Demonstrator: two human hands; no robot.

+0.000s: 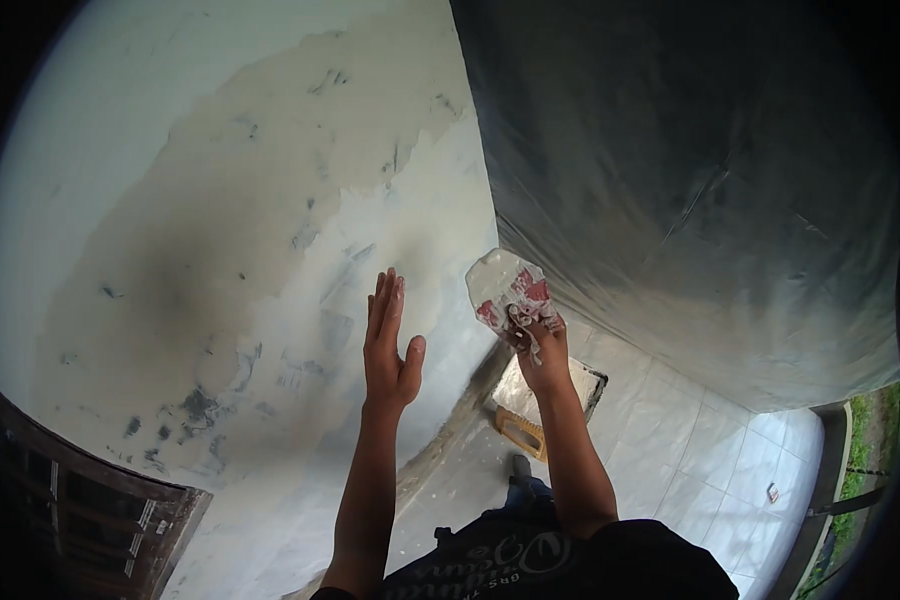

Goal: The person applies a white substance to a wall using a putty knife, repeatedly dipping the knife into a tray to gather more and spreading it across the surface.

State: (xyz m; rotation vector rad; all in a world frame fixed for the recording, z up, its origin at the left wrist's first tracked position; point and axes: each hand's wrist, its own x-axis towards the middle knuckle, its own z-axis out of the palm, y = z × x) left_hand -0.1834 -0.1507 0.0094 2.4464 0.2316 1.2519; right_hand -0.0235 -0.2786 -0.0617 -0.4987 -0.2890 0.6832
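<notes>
My right hand (537, 345) grips a red putty scraper (536, 289), its face largely smeared with wet white putty. Putty also clings to the fingers holding it. My left hand (388, 350) is raised in front of the patchy wall (270, 250), empty, with its fingers straight and the thumb apart. Its fingertips carry a little white residue. The wall has damp-looking grey-beige areas, whiter patches and dark marks.
A dark plastic sheet (690, 180) hangs along the right. Below my right arm sit a light, dark-rimmed container (592, 392) and a yellow-framed object (522, 434) on the tiled floor (660, 420). A dark wooden frame (185, 520) is at lower left.
</notes>
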